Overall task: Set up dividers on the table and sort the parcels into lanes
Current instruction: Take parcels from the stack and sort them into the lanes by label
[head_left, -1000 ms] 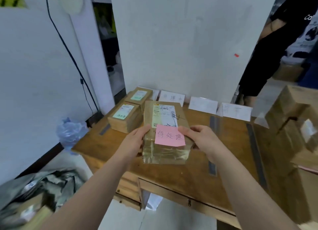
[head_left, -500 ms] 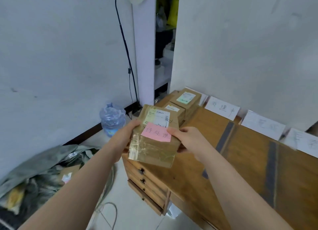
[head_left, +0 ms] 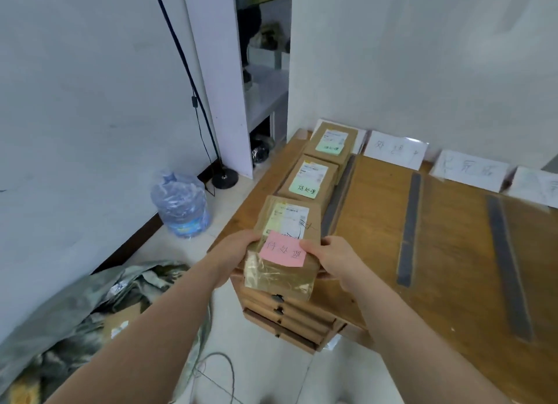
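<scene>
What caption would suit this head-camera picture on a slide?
Left hand and right hand hold a pink-noted parcel at the left lane of the table, in line with two green-noted parcels.

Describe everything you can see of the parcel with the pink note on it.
The parcel is a flat brown cardboard box, wrapped at its near end in shiny clear tape, with a white printed label and a handwritten pink note on top. The left hand and right hand grip its sides at the near left corner of the table, in line with two green-noted parcels.
</scene>
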{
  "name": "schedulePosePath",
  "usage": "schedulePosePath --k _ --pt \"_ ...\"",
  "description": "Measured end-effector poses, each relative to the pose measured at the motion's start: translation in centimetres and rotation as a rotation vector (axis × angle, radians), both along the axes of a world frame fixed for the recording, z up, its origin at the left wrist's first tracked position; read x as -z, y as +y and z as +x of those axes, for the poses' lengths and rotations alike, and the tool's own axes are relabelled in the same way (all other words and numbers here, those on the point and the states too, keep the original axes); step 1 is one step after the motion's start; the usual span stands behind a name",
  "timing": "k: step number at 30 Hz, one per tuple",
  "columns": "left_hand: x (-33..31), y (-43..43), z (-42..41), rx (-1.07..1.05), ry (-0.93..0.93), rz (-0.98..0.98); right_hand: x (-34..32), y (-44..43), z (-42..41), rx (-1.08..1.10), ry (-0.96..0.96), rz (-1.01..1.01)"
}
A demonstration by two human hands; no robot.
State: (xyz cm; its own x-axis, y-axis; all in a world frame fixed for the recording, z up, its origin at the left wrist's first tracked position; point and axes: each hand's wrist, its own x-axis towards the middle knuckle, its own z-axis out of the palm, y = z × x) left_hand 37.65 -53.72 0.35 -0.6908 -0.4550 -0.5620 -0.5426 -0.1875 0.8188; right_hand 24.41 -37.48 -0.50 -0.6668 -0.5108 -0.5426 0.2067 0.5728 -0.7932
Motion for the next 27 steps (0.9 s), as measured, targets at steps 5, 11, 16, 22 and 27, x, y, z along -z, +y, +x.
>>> schedulePosePath --k 5,11,16,22,27 --pt "2.8 -2.6 -1.5 0.092 0.055 -0.008 3.0 -1.2 0.7 0.146 0.045 -0.01" --pt "5.4 -4.2 -2.8 0.12 0.024 -0.038 5.2 -2.7 1.1 0.25 0.043 -0.011" --pt "6.7 -4.9 -3.2 0.145 0.024 -0.045 6.5 -3.7 1.5 0.265 0.11 0.032" --pt "7.3 -5.2 -3.3 0.161 0.036 -0.052 7.2 -4.0 1.5 0.262 0.155 0.039" --pt "6.8 -4.8 -3.2 0.199 0.023 -0.135 6.9 -4.0 1.8 0.236 0.175 0.077"
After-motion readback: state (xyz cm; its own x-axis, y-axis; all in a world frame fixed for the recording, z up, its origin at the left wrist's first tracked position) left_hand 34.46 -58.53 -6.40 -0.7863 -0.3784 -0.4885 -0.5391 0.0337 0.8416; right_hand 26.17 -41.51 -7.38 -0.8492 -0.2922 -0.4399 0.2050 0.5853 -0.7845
